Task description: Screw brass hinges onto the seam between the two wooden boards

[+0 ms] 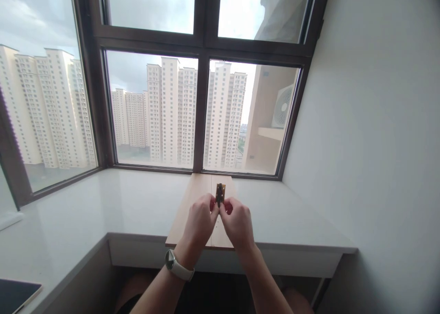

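We see one small hinge-like piece (220, 192), brass-gold along its two side strips and dark down the middle, with small holes showing. We make out its long side running away from us, its near end pinched between the fingertips of our left hand (202, 216) and our right hand (239, 218). Its far end sticks out beyond both hands, uncovered; we cannot tell its exact tilt.

I hold a hinge (222, 193) in both hands. Wooden boards (185, 208) lie below, by the window (202, 112).
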A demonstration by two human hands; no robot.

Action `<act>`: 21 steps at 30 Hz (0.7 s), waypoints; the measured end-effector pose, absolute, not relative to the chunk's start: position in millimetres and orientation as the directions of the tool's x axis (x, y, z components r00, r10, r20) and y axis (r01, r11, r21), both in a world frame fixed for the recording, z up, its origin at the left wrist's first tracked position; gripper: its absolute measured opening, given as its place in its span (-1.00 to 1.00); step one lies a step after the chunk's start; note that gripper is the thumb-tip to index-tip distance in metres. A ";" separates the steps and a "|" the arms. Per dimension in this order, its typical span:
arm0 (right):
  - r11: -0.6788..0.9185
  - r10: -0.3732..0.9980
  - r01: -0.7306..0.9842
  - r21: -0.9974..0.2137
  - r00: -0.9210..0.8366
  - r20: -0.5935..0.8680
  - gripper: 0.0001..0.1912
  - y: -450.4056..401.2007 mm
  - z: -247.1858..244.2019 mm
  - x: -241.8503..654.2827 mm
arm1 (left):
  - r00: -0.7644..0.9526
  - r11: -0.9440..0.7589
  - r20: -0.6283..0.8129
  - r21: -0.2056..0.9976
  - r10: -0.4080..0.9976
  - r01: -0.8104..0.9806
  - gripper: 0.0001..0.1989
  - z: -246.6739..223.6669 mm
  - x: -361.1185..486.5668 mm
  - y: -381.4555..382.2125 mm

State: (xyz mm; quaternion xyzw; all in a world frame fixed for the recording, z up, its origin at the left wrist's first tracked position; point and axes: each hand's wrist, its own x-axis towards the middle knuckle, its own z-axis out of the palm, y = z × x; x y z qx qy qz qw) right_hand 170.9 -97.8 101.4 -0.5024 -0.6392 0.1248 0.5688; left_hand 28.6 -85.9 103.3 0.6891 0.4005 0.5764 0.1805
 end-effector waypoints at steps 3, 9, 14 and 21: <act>0.451 0.805 0.482 -0.751 0.143 0.575 -0.72 -100.0 104.1 174.2 | 0.033 -0.570 0.589 0.766 0.808 0.297 -0.84 101.0 29.4 -83.5; 0.252 0.960 -0.043 -0.967 -0.116 0.255 -0.57 -90.0 107.5 214.8 | 0.337 -0.222 0.319 0.929 0.886 -0.296 -0.62 96.4 7.3 -72.9; 0.242 0.950 -0.039 -0.969 -0.193 0.245 -0.53 -85.9 98.0 219.9 | 0.345 -0.351 0.388 0.922 0.855 -0.165 -0.63 89.9 -0.5 -69.8; 0.755 0.591 0.461 -0.467 -0.167 0.789 -0.79 -91.2 102.6 212.8 | 0.336 -0.858 0.811 0.349 0.479 0.378 -0.81 97.5 -19.9 -66.9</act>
